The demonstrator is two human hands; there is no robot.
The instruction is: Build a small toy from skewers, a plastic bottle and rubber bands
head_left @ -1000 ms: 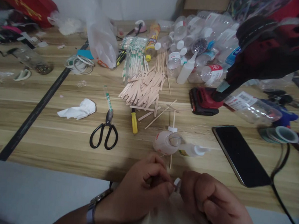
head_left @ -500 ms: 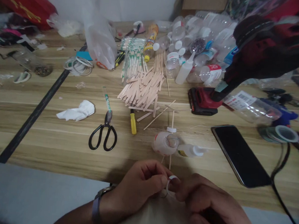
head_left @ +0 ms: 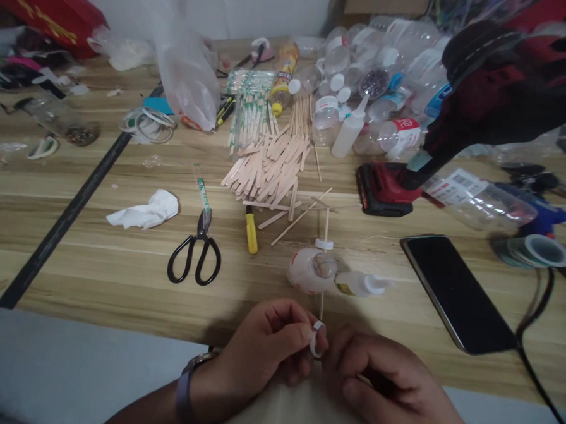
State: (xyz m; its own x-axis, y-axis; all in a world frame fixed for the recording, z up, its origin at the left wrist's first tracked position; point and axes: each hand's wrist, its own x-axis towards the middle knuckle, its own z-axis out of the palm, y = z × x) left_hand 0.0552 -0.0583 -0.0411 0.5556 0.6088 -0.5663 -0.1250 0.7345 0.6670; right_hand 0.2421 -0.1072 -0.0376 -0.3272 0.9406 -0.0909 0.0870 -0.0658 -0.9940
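White ring [head_left: 313, 342] now farther left.

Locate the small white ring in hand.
In the head view, the white ring is low, slightly right of centre, held in the left hand, close beside the right hand.

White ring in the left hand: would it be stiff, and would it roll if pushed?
The white ring looks thin, so it is probably light and may bend under a squeeze. Its rounded outline suggests it could roll on edge.
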